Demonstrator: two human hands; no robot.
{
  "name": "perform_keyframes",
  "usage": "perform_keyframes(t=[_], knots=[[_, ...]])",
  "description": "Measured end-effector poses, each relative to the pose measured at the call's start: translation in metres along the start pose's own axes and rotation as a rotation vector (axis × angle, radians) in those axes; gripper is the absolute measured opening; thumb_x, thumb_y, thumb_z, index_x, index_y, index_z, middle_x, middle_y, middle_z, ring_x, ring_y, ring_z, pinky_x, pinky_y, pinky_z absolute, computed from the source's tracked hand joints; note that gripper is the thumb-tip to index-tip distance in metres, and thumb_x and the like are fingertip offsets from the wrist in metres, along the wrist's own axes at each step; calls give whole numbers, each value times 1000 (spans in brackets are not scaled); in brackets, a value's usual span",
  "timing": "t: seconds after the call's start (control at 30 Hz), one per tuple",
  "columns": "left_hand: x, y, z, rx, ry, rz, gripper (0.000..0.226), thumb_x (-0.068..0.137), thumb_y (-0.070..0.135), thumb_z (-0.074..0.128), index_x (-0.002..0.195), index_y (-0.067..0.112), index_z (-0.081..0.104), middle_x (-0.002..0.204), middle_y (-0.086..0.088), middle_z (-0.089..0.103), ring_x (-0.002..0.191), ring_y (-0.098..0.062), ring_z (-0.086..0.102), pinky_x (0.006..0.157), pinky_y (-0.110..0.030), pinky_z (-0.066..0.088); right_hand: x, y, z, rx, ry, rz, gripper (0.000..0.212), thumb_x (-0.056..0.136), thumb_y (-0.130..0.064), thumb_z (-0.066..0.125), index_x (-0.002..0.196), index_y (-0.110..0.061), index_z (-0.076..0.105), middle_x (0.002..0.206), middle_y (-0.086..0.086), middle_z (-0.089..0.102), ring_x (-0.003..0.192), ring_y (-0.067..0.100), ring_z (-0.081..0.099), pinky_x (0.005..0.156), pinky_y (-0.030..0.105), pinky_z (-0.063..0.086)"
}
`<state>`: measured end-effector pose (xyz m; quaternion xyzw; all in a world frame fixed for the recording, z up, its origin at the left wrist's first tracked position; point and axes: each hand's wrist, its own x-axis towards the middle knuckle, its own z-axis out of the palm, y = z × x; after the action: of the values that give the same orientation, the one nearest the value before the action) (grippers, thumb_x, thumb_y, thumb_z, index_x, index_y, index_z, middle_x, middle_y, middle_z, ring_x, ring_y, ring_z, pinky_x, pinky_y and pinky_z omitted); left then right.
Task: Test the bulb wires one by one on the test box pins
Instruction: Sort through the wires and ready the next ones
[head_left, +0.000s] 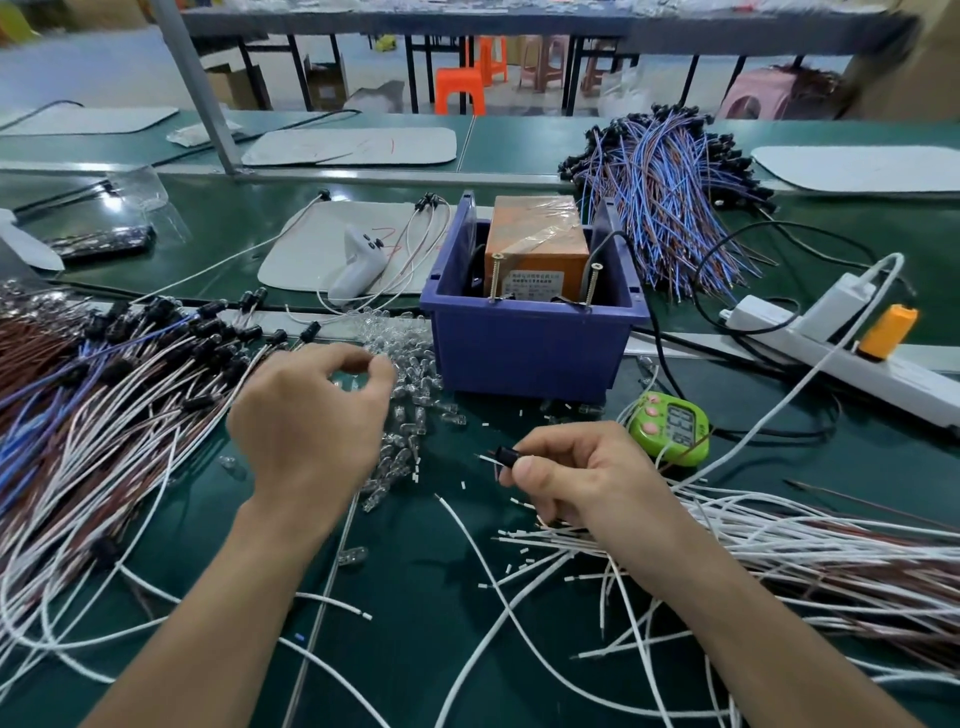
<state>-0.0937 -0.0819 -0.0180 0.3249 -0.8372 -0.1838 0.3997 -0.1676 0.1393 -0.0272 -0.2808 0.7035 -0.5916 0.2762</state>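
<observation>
Black bulb socket on white wires (505, 457) is pinched in the grip of the right hand (566, 478) above the green desk (415, 597), near the blue plastic bin (519, 353) holding the orange taped test box (537, 244). The grip of the left hand (306, 415) curls over loose clear bulbs (410, 364); holding one, cannot tell. Likely best: one bare end per upright screw pin (493, 278).

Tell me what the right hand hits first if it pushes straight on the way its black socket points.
The right hand, leading with its black socket, would probably meet the pile of clear bulbs; the left hand lies beyond. Depth is unclear.
</observation>
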Motion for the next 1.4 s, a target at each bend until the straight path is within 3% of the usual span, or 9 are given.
perform_keyframes(t=[0.1,0.2,0.33,0.43,0.5,0.63,0.93,1.2,1.4], knots=[[-12,16,-9,-390,-183,-193,6,71,51,76,72,44,78,61,18,71,59,-5,69,61,-27,54,-1,0,-1,48,20,-1,22,81,-33,68,85,-13,78,54,1,56,51,9,46,49,13,35],[-24,33,-13,-780,-399,-303,7,71,31,80,76,34,82,68,0,77,62,-19,74,58,-30,58,0,-1,-1,134,33,-4,20,81,-26,68,83,-9,78,54,4,55,48,7,46,48,13,36],[-34,43,-11,-968,-649,-375,12,72,17,73,78,23,82,79,-10,79,67,-17,76,61,-22,58,3,0,-2,276,72,-6,26,78,-19,69,89,5,73,53,6,53,44,6,46,44,13,35],[-38,44,-11,-1081,-741,-410,18,72,8,72,78,22,82,84,-11,79,71,-17,77,62,-22,59,2,0,-3,305,70,-34,16,79,-17,69,86,-4,76,55,10,55,44,10,42,43,16,33],[-38,43,-12,-1115,-770,-398,17,71,8,77,80,21,82,85,-11,79,73,-18,77,61,-21,58,2,-1,-5,295,32,-69,12,82,-14,69,87,-10,79,58,12,58,47,13,42,46,18,35],[-34,41,-16,-1137,-772,-340,22,64,28,85,85,20,84,81,-11,79,68,-16,75,62,-21,57,1,1,-9,288,-7,-92,18,83,-13,71,97,-13,81,67,11,66,58,16,49,55,20,43],[-33,46,-23,-1177,-730,-249,20,62,29,87,80,20,85,70,-11,76,57,-15,70,58,-20,55,1,-2,-15,424,-88,-107,24,77,-1,74,97,-12,82,86,5,73,81,13,63,75,20,51],[-35,49,-27,-1189,-757,-152,36,61,48,94,84,22,85,72,-10,77,59,-18,72,59,-22,57,1,-2,-20,553,-159,-94,22,77,-2,74,98,-6,79,84,9,70,79,14,63,75,20,50],[-38,53,-30,-1142,-743,-74,21,67,37,92,84,28,85,73,-6,78,59,-16,74,59,-22,57,1,1,-19,516,-139,-106,23,77,-5,76,99,-8,79,89,11,70,85,19,60,79,24,51]])
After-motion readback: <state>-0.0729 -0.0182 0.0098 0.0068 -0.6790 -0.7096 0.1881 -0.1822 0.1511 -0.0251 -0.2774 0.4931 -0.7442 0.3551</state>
